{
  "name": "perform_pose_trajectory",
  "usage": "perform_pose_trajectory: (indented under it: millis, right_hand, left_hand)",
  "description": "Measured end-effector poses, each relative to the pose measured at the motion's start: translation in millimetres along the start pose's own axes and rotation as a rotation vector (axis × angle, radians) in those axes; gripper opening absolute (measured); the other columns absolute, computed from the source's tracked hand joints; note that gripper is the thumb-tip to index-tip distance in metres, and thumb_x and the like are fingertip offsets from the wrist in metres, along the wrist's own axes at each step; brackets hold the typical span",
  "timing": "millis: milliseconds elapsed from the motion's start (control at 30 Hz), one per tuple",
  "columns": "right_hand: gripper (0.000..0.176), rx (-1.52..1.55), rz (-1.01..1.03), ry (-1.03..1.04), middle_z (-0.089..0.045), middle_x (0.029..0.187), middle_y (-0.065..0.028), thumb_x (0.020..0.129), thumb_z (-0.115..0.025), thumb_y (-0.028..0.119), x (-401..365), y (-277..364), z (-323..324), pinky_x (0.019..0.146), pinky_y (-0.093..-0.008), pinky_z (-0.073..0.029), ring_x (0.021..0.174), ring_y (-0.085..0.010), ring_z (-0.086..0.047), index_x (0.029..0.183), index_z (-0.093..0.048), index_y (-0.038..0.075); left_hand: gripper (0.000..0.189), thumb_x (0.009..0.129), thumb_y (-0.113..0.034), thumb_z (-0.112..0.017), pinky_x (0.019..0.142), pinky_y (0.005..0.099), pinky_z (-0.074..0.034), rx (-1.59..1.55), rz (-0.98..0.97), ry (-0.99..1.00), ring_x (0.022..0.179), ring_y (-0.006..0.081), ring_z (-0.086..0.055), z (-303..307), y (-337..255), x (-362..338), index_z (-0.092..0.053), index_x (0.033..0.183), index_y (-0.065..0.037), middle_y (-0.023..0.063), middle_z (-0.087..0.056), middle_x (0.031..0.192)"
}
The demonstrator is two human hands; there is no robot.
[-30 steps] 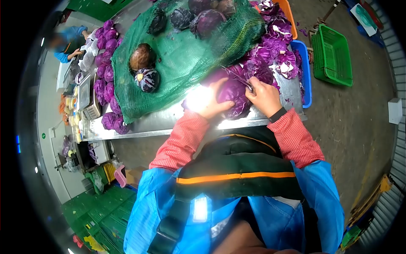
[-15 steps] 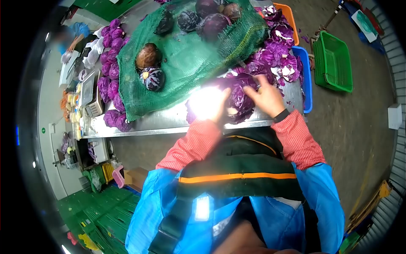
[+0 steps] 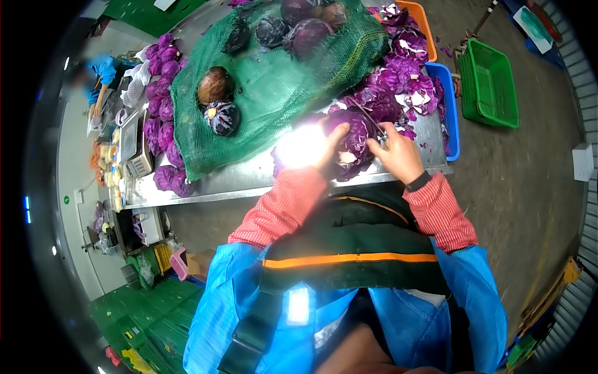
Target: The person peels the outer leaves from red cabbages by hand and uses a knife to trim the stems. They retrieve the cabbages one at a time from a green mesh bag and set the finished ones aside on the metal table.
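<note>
Seemingly mid-trim: left hand clamps cabbage by near edge of worktop, right hand grips knife; next stroke likely wants steadiness

We tag this as a vegetable packing room, warehouse type. We go by the metal table: red cabbages lined up along its left side, a digital scale by the near left corner, white foam net sleeves farther up that side. We also count the green mesh sack spread across the middle and loose cabbage leaves heaped at the right edge, next to orange and blue plastic crates. Beyond that edge we see bare concrete-looking floor, a green plastic crate and corrugated wall.
</note>
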State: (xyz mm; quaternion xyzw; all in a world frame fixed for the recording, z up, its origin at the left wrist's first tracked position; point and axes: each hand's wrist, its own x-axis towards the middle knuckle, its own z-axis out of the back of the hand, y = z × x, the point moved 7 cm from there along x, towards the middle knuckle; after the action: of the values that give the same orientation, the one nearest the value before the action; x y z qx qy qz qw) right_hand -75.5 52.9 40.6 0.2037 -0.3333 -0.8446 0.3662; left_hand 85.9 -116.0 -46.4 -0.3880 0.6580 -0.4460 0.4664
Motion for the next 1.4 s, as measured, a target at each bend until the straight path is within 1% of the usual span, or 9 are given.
perform_pose_trajectory:
  millis: [233, 333, 467, 667, 867, 1000, 1167, 1200, 1400]
  right_hand:
    - [0.016, -0.336, 0.338, -0.157, -0.059, 0.065, -0.0125, 0.093, -0.06, 0.025, -64.2, 16.4, 13.4, 0.05, -0.0425, -0.049, 0.056, -0.0342, -0.061, 0.092, -0.055, 0.01]
    - [0.014, -0.471, 0.162, -0.237, -0.062, 0.068, -0.0122, 0.093, -0.059, 0.023, -68.9, -20.4, 17.6, 0.05, -0.0432, -0.049, 0.055, -0.0337, -0.062, 0.093, -0.055, 0.01]
    - [0.032, -0.042, -0.2, -0.462, -0.067, 0.075, -0.019, 0.098, -0.051, 0.034, -37.4, -120.8, 41.3, 0.06, -0.0515, -0.048, 0.067, -0.0419, -0.064, 0.113, -0.057, 0.006]
    - [0.079, -0.204, 0.016, -0.186, -0.066, 0.097, -0.0146, 0.074, -0.076, 0.056, -15.4, 10.9, 16.5, 0.062, -0.0451, -0.052, 0.073, -0.0377, -0.068, 0.137, -0.046, 0.016]
    - [0.024, -0.076, 0.037, -0.181, -0.067, 0.069, -0.0138, 0.086, -0.07, 0.036, 24.0, -32.3, 13.4, 0.059, -0.0456, -0.05, 0.067, -0.0345, -0.067, 0.096, -0.068, 0.015]
    - [0.026, -0.127, -0.156, -0.304, -0.068, 0.07, -0.0151, 0.087, -0.067, 0.035, 53.7, -78.4, 18.9, 0.059, -0.046, -0.05, 0.068, -0.037, -0.067, 0.097, -0.069, 0.011]
    - [0.082, -0.079, 0.271, -0.185, -0.063, 0.106, -0.0149, 0.071, -0.076, 0.057, 18.2, 26.8, 16.4, 0.067, -0.0441, -0.054, 0.077, -0.0356, -0.068, 0.136, -0.045, 0.017]
    - [0.071, -0.276, 0.187, -0.014, -0.062, 0.113, -0.0133, 0.074, -0.078, 0.043, 13.6, 42.4, 8.3, 0.065, -0.0404, -0.055, 0.08, -0.0318, -0.068, 0.134, -0.05, 0.016]
    - [0.037, -0.17, 0.556, -0.405, -0.063, 0.077, -0.0062, 0.079, -0.074, 0.024, 23.2, 28.9, 2.9, 0.054, -0.0376, -0.052, 0.062, -0.0286, -0.064, 0.109, -0.059, 0.009]
  left_hand:
    - [0.076, 0.08, -0.054, -0.062, 0.091, 0.0484, -0.047, 0.0, -0.041, -0.1, 0.107, 0.0326, -0.059, 2.2, -0.8, 7.1, -0.045, 0.139, -0.009, 0.0161, -0.057, 0.122]
    - [0.078, 0.08, -0.055, -0.061, 0.092, 0.0494, -0.046, -0.003, -0.048, -0.121, 0.108, 0.0334, -0.058, -1.5, 1.4, 6.1, -0.044, 0.14, -0.01, 0.0164, -0.055, 0.124]
    - [0.079, 0.08, -0.057, -0.06, 0.093, 0.0509, -0.045, -0.001, -0.052, -0.145, 0.11, 0.0344, -0.057, -2.7, 2.8, 3.3, -0.043, 0.141, -0.01, 0.0169, -0.054, 0.126]
    - [0.082, 0.08, -0.06, -0.057, 0.095, 0.053, -0.044, 0.0, -0.056, -0.145, 0.113, 0.036, -0.055, -4.1, 2.3, 0.8, -0.041, 0.143, -0.01, 0.0175, -0.051, 0.129]
    - [0.084, 0.08, -0.063, -0.055, 0.096, 0.0551, -0.043, -0.017, -0.039, -0.143, 0.116, 0.0376, -0.053, 2.9, 0.1, 2.1, -0.039, 0.144, -0.011, 0.0181, -0.049, 0.132]
    - [0.086, 0.08, -0.065, -0.054, 0.097, 0.0566, -0.042, -0.02, -0.024, -0.139, 0.117, 0.0387, -0.052, 6.2, -2.4, 6.3, -0.037, 0.145, -0.011, 0.0186, -0.047, 0.135]
    - [0.088, 0.08, -0.068, -0.052, 0.099, 0.0583, -0.041, -0.025, -0.022, -0.161, 0.12, 0.04, -0.051, 7.7, -1.4, 4.5, -0.036, 0.146, -0.011, 0.0191, -0.045, 0.137]
    - [0.089, 0.08, -0.068, -0.051, 0.099, 0.0587, -0.041, -0.029, -0.019, -0.158, 0.12, 0.0403, -0.051, 6.4, -0.9, 4.4, -0.035, 0.147, -0.011, 0.0192, -0.045, 0.138]
    - [0.091, 0.08, -0.071, -0.049, 0.101, 0.0608, -0.04, -0.047, 0.02, -0.143, 0.123, 0.0419, -0.049, 9.6, -2.0, 7.5, -0.033, 0.148, -0.012, 0.0198, -0.043, 0.141]
